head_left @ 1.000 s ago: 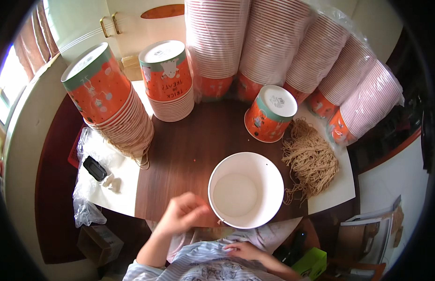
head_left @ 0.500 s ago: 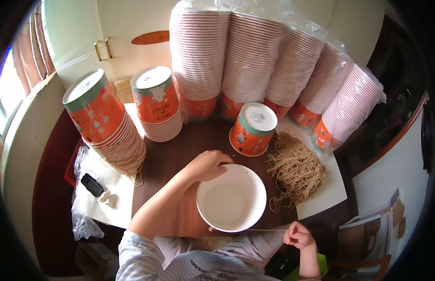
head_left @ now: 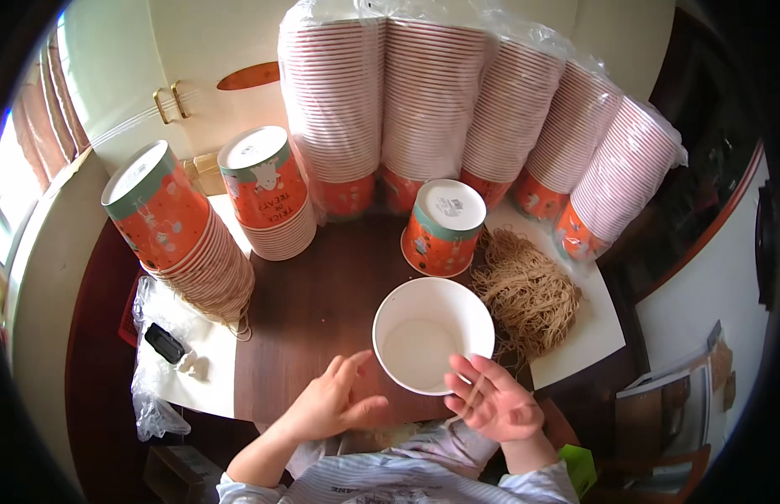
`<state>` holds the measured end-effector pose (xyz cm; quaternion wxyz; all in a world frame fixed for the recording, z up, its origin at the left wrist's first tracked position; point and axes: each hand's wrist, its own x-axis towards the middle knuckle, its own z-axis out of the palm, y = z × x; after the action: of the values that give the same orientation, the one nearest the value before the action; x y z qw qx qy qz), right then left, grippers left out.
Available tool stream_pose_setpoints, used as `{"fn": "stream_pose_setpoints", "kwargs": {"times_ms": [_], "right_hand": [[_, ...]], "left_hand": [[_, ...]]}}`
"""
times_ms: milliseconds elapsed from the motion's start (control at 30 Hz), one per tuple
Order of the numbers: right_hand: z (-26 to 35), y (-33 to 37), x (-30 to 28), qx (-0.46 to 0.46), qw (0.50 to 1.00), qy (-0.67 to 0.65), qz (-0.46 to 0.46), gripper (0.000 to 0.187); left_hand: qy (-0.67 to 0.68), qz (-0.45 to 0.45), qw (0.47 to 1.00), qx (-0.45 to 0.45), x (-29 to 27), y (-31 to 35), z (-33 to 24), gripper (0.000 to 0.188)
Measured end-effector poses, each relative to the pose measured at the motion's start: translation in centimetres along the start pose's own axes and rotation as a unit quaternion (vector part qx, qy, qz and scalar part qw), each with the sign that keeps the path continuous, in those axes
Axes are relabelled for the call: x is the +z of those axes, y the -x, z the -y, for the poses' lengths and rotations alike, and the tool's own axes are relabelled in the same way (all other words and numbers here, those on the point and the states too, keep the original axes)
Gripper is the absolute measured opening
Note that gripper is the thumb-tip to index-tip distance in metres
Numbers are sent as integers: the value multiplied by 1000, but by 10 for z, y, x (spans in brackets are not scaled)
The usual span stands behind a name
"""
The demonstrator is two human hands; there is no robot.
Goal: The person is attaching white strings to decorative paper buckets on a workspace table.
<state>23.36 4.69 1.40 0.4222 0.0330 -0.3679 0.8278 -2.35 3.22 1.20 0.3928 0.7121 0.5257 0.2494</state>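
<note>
A white round paper bowl (head_left: 433,345), empty and upright, stands near the front edge of the dark wooden tabletop (head_left: 314,302). The left hand (head_left: 333,405) rests open beside it, holding nothing. The right hand (head_left: 495,405), fingers spread, touches its rim with a thin tan rubber band (head_left: 469,400) across them.

Both hands low and close together, left hand (head_left: 333,404) palm-down, right hand (head_left: 495,401) palm-up, fingers loosely spread.
</note>
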Motion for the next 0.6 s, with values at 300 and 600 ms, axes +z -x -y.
{"fn": "stream_pose_setpoints", "kwargs": {"times_ms": [300,600], "right_hand": [[-19,-43,7,-48,994,-65,-69,72],[-18,-33,11,-67,993,-50,-78,71]], "left_hand": [[164,-62,979,100,25,-3,-13,36],[189,-67,967,157,32,-6,-10,9]]}}
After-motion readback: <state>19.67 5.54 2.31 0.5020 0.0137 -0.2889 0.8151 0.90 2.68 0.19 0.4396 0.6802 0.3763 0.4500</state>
